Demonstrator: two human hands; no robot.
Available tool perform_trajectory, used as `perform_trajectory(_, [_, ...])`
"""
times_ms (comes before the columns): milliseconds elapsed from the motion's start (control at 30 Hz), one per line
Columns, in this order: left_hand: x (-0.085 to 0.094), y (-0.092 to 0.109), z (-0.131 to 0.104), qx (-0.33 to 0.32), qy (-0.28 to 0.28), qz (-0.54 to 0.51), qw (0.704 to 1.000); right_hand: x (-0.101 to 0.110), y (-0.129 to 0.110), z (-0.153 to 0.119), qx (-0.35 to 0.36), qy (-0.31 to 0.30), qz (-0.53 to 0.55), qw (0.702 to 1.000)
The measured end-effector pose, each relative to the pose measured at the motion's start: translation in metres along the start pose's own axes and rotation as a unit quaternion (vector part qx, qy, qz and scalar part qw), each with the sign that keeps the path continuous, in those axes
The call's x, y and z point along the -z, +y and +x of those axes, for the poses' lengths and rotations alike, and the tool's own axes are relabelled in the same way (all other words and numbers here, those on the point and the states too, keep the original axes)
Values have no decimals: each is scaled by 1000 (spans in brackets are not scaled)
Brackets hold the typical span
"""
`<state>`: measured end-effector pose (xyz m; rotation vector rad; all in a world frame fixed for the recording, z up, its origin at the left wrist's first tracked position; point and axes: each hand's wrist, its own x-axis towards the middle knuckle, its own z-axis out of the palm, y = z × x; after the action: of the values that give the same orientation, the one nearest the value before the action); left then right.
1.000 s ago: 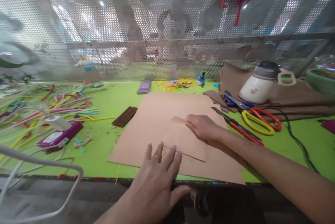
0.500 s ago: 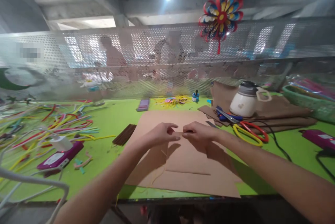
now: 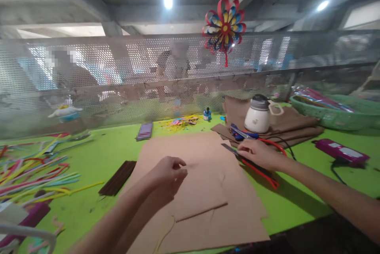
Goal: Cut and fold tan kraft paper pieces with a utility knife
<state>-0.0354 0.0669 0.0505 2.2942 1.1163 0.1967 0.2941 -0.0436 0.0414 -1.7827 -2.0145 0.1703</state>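
Compared with half a second ago: hands no longer meet over the sheets. Right hand (image 3: 258,155) is now off to the right, over the tools; left hand (image 3: 175,171) stays above the paper. View has swung right.

Left hand: half curled, narrow gap between thumb and forefinger, nothing visible in hold. Right hand: fingers bent down over a long dark-bladed tool with a red-and-black handle (image 3: 269,178); can't tell if gripped.

Smaller flat tan paper sheet (image 3: 204,192) lies just under and right of the left hand, on a large tan paper sheet (image 3: 243,216), itself on the bright green tabletop (image 3: 285,214). Thin yellow thread (image 3: 164,235) crosses the large sheet, nearer the wearer than the left hand.

Scissors with red and yellow handles (image 3: 280,148) sit against the dark tool, partly covered by the right hand, so crowding it. Just beyond that hand: white jug with dark grey lid (image 3: 257,119) on folded brown cloth (image 3: 299,125). Right of it: magenta box-shaped device (image 3: 341,153); farther off, green plastic basket (image 3: 323,117). Left of left hand: dark brown ribbed bundle (image 3: 117,178), then loose coloured strips (image 3: 38,169).
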Motion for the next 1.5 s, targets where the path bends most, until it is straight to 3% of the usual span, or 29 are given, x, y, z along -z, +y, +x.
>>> perform_trajectory(133, [3,20,4,-22,-9,57,998,-11,16,-37,-21,8,-76,997])
perform_trajectory(267, [-6,31,8,-16,-2,81,997,-28,20,-45,-32,11,-133,990])
perform_trajectory(467, [-21,12,11,9,32,29,999,-33,23,-44,-49,30,-65,996])
perform_trajectory(667, [-18,-9,16,1,52,-74,996,-38,17,-52,-40,54,40,997])
perform_trajectory(800, [-13,-6,11,-21,53,-123,991,-31,5,-55,-22,58,77,995])
perform_trajectory(1000, [-5,5,4,-48,58,-158,985,-11,-11,-57,30,8,94,995])
perform_trajectory(1300, [0,14,-1,-37,61,-173,982,0,-20,-64,81,51,76,993])
perform_trajectory(1500, [2,12,0,-31,62,-178,982,-2,-15,-68,75,68,61,993])
